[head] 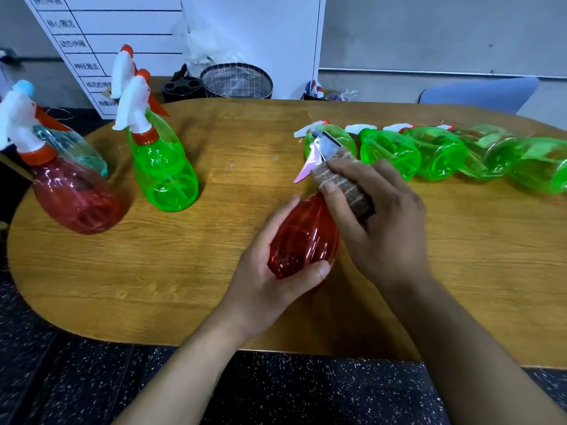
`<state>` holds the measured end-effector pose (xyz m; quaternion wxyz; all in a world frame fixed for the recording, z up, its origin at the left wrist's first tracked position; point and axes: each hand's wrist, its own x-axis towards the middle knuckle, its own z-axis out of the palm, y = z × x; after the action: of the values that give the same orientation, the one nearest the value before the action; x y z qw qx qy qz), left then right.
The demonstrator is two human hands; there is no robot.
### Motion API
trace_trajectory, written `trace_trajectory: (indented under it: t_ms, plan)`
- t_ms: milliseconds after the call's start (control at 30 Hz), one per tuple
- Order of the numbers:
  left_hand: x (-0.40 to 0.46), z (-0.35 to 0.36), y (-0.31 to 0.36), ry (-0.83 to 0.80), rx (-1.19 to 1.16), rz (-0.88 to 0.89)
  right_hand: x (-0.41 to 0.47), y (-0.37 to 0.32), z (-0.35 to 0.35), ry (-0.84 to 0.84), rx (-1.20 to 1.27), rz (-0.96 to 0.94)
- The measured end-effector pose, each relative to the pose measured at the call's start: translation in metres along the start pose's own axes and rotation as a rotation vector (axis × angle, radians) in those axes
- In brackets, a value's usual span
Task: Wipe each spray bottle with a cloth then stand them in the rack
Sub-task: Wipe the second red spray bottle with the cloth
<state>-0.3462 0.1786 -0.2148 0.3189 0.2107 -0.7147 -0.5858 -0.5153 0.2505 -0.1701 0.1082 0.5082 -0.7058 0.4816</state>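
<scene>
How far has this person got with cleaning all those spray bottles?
Looks done: bottles stand upright at the left, a green bottle and a dark red bottle among them; no rack is clearly visible. In hand: the left hand grips a red bottle while the right hand holds a cloth on its neck. Left: the row of green bottles lying at the right.

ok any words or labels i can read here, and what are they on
"核心激活", "动态伸展", "神经激活": left column of the ruled white board behind the table.
Its top row and two lowest rows: cut off or blurred, unreadable.
Spray bottles: no legible labels.
</scene>
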Motion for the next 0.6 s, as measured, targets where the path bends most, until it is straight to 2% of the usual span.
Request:
trace_trajectory:
  t_ms: [100, 267, 400, 600]
  plan:
    - [0.001, 0.000, -0.001, 0.008, 0.006, 0.004, 0.003, -0.002, -0.004, -0.091, -0.008, -0.076]
    - [-0.001, 0.000, -0.002, 0.006, 0.042, -0.002, 0.010, 0.008, -0.012, 0.028, -0.108, -0.021]
    - [0.000, 0.000, -0.002, 0.017, 0.064, 0.009, 0.008, 0.009, -0.011, -0.048, -0.046, -0.061]
    - [-0.001, 0.000, -0.003, -0.001, 0.067, 0.020, 0.011, 0.014, -0.012, 0.018, -0.093, -0.001]
